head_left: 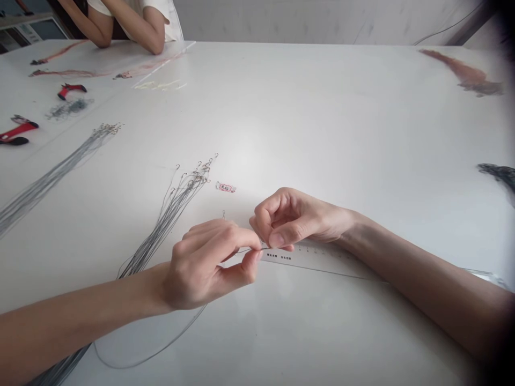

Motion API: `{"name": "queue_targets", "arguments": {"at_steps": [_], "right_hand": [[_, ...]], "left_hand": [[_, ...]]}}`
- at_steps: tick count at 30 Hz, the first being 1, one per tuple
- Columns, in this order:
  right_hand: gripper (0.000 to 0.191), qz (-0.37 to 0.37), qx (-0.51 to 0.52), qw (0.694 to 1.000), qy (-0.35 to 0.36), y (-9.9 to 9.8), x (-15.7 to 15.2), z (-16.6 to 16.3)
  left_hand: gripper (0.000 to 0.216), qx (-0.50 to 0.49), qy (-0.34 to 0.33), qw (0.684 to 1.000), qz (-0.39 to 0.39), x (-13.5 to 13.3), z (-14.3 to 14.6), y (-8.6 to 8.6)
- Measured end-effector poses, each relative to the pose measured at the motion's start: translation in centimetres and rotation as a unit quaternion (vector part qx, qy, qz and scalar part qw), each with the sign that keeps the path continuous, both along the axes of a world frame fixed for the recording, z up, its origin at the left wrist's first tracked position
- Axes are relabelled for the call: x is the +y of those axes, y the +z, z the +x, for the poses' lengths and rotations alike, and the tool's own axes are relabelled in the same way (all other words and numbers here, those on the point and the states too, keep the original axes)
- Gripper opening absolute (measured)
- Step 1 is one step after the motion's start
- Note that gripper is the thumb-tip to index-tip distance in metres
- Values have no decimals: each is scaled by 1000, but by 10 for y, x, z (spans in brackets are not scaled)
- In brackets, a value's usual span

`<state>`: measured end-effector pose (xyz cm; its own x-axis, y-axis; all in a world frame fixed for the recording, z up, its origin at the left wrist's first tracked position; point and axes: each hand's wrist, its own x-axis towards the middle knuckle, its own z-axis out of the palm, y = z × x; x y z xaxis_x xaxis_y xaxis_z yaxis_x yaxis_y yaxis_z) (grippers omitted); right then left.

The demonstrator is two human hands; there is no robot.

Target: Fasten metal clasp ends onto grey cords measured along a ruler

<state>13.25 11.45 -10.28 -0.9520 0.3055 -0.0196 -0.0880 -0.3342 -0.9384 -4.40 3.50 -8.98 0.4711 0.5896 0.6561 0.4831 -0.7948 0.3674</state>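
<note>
"Grey fishing line (245,251), is that what's held up there?"

"Yes, one fine strand. The left hand (205,265) has it pinched between thumb and forefinger. The right hand (292,217) curls in close at the strand's far end, though I can't tell whether it grips too. Both are bent on this one small spot, working the strand by the fingertips."

"What does that work call for?"

"Steady, close fingers, by the look of it. The line is too thin to handle any other way."

"And around the hands?"

"A clear ruler (314,257) lies just below the right hand, a small red-and-white label (225,187) sits near it, and a bundle of hooked lines (173,212) runs under the left wrist."

"Further out?"

"Red-handled pliers (18,128) on the white table (322,107), and a co-worker's forearms (132,27)."
</note>
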Motion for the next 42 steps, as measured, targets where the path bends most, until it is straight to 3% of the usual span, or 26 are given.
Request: {"name": "queue_targets", "arguments": {"at_steps": [29, 42], "right_hand": [[9, 3, -4, 1000, 7, 5, -1, 0], [6, -4, -4, 999, -32, 2, -1, 0]], "left_hand": [[13, -18, 28, 999, -10, -2, 0, -3], [16, -68, 11, 997, -20, 0, 0, -8]]}}
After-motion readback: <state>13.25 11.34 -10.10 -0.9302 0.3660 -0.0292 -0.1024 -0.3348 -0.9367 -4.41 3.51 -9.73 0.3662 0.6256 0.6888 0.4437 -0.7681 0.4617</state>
